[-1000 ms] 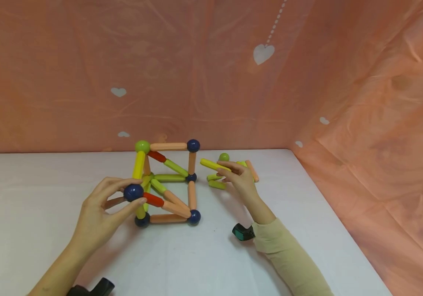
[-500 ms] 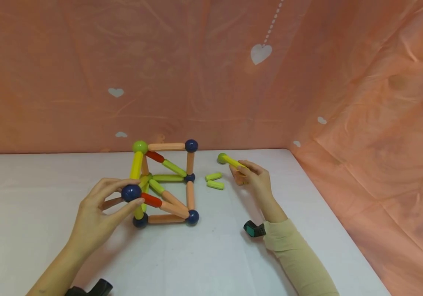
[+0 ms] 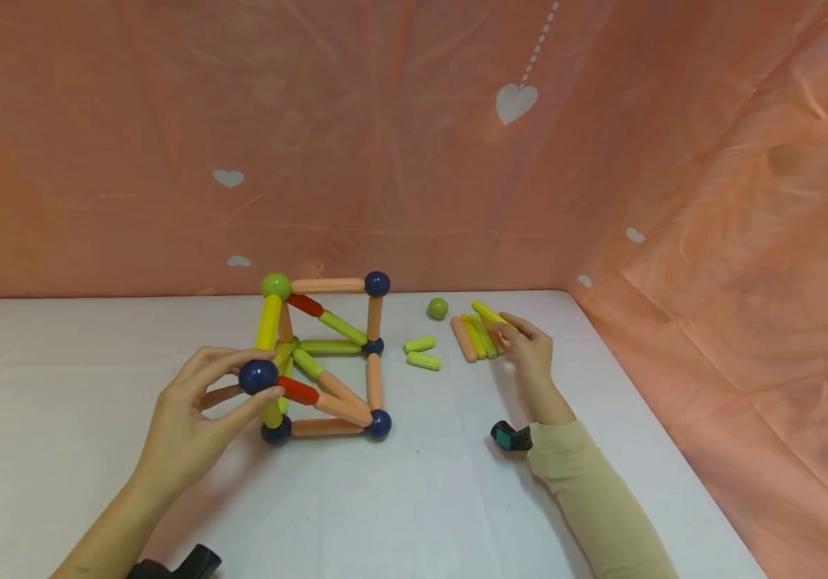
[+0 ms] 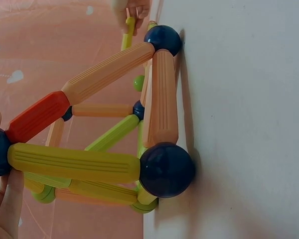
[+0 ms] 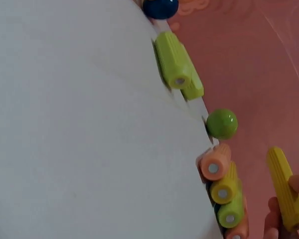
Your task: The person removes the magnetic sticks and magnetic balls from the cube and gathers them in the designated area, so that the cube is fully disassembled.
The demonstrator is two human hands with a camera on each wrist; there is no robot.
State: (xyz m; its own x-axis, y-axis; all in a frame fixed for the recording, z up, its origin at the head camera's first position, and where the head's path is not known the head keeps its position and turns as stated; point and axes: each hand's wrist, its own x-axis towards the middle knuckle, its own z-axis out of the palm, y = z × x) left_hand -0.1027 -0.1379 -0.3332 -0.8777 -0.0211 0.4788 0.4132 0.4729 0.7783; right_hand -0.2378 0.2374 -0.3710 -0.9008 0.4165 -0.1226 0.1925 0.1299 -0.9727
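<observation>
My left hand (image 3: 193, 418) pinches a navy ball (image 3: 258, 377) between thumb and fingers, at the upper near corner of a frame built from magnetic rods and balls. A yellow rod (image 4: 74, 162) runs from that ball down to another navy ball (image 4: 167, 170) on the table; a red rod (image 3: 299, 391) also joins the held ball. Farther right, my right hand (image 3: 532, 354) pinches a loose yellow rod (image 3: 488, 312) by one end, its other end pointing up and left. Beneath and beside it lies a row of peach, yellow and green rods (image 3: 464, 338), partly covered by the hand.
A loose green ball (image 3: 437, 309) sits near the table's back edge. Two short green rods (image 3: 424, 362) lie between the frame and the row. Pink cloth with hearts (image 3: 421, 161) hangs behind the white table (image 3: 385, 515) and along its right side.
My right hand has moved right, away from the frame, carrying the yellow rod past the green ball to the row of rods. The left hand still holds the navy ball in place.
</observation>
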